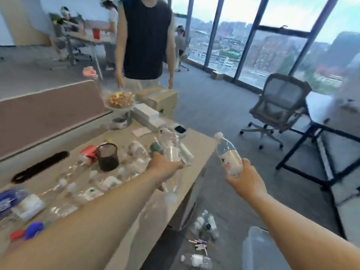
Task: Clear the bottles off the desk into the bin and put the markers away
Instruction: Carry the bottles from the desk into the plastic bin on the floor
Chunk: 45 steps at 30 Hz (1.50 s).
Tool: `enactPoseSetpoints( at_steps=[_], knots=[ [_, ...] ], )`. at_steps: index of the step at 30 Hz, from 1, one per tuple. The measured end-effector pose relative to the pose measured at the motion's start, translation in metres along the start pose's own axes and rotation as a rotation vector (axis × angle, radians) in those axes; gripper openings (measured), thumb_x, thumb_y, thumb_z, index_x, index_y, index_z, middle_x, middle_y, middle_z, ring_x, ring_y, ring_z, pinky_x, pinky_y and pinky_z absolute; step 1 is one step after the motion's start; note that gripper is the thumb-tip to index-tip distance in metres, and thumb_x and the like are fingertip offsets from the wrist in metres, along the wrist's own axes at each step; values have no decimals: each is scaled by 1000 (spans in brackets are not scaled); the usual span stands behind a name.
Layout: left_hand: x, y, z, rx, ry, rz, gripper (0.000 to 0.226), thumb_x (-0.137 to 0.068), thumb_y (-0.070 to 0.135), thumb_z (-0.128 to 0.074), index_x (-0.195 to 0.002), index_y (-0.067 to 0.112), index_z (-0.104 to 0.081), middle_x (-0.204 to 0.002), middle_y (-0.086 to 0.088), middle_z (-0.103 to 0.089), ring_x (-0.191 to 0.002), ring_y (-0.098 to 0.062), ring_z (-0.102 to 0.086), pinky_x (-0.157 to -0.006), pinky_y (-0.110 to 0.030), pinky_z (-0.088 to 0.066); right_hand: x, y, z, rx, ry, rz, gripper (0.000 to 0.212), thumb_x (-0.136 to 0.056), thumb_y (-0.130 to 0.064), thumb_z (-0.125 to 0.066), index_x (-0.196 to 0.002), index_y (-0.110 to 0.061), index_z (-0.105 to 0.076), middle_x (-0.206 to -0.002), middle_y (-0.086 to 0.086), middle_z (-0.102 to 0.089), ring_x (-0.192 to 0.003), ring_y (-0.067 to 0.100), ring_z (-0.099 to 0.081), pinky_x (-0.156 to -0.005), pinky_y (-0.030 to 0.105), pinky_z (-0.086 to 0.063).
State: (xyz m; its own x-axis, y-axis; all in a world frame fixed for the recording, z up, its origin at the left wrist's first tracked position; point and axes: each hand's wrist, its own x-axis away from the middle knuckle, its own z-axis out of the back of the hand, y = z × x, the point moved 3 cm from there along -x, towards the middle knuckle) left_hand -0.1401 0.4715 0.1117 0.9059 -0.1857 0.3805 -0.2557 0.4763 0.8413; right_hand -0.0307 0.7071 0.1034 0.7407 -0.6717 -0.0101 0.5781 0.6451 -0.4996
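Observation:
My left hand (162, 165) grips a clear plastic bottle (171, 147) above the desk's right end. My right hand (246, 182) holds another clear bottle with a white cap (229, 152) out past the desk edge, over the floor. Several more clear bottles (85, 184) lie scattered on the beige desk (198, 141). A black mesh pen cup (107, 156) stands among them. On the floor below lie a few bottles (206, 225) and several markers (199, 245). A translucent bin (257, 248) shows at the bottom right, partly behind my right forearm.
A person in a dark sleeveless top (145, 39) stands at the desk's far end beside cardboard boxes (161, 98) and a plate of food (119, 101). A grey mesh office chair (280, 106) and a black-framed table (321, 133) stand to the right.

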Motion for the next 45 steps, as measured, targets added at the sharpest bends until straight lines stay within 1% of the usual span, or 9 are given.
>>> enactPoseSetpoints(
  at_steps=[6, 12, 17, 21, 26, 30, 34, 38, 45],
  knots=[
    [27, 39, -206, -137, -247, -22, 77, -70, 44, -74, -135, 11, -47, -121, -10, -59, -103, -31, -62, -86, -39, -54, 22, 225, 55, -197, 50, -419, 40, -74, -34, -67, -98, -14, -42, -100, 12, -61, -81, 32, -58, -66, 32, -43],
    [60, -32, -388, -353, -581, 94, 91, -64, 42, -72, -144, 22, -33, -118, -2, -55, -100, -26, -59, -88, -37, -53, 87, 423, 38, -325, 10, -921, 56, -75, -30, -73, -112, 1, -45, -110, 20, -59, -86, 31, -52, -70, 33, -38],
    [72, -115, -478, -375, -648, 287, 84, -81, 44, -70, -149, 22, -26, -132, -8, -53, -109, -31, -57, -88, -37, -51, 160, 500, -16, -368, -85, -1189, 60, -78, -34, -73, -117, 2, -45, -94, 11, -50, -82, 27, -47, -69, 32, -36],
    [84, -152, -516, -361, -608, 580, 63, -81, 31, -71, -132, 11, -40, -117, -13, -55, -80, -28, -57, -64, -32, -50, 206, 520, -65, -475, -170, -1322, 58, -73, -35, -75, -111, -3, -46, -96, 12, -60, -83, 28, -61, -62, 31, -41],
    [62, -145, -570, -343, -628, 579, 70, -77, 32, -70, -134, 11, -37, -118, -15, -52, -78, -27, -55, -65, -32, -47, 209, 536, -85, -510, -146, -1354, 57, -73, -37, -75, -110, -5, -47, -99, 13, -63, -84, 29, -63, -61, 30, -43],
    [43, -116, -597, -356, -650, 439, 82, -84, 41, -69, -148, 16, -25, -140, -8, -43, -113, -32, -52, -79, -42, -52, 182, 547, -80, -516, -112, -1311, 51, -77, -34, -73, -109, -6, -45, -96, 9, -61, -70, 18, -60, -47, 25, -39],
    [26, -111, -591, -449, -682, 368, 93, -86, 48, -65, -156, 24, -9, -160, -5, -24, -140, -33, -35, -107, -50, -40, 156, 549, -78, -539, -92, -1294, 53, -75, -36, -72, -111, -7, -46, -98, 11, -63, -82, 26, -64, -57, 28, -45],
    [6, -119, -572, -554, -667, 329, 89, -87, 49, -63, -156, 23, -14, -159, -5, -27, -140, -32, -34, -111, -49, -36, 133, 546, -78, -524, -133, -1286, 56, -77, -34, -72, -116, -5, -44, -103, 12, -61, -81, 25, -61, -50, 26, -40],
    [-21, -114, -548, -512, -639, 314, 78, -88, 47, -61, -153, 22, -26, -155, -3, -33, -137, -28, -38, -109, -44, -40, 62, 553, -71, -436, -148, -1171, 76, -71, -41, -73, -131, -8, -40, -118, 13, -59, -99, 29, -61, -73, 33, -48]
  ],
)
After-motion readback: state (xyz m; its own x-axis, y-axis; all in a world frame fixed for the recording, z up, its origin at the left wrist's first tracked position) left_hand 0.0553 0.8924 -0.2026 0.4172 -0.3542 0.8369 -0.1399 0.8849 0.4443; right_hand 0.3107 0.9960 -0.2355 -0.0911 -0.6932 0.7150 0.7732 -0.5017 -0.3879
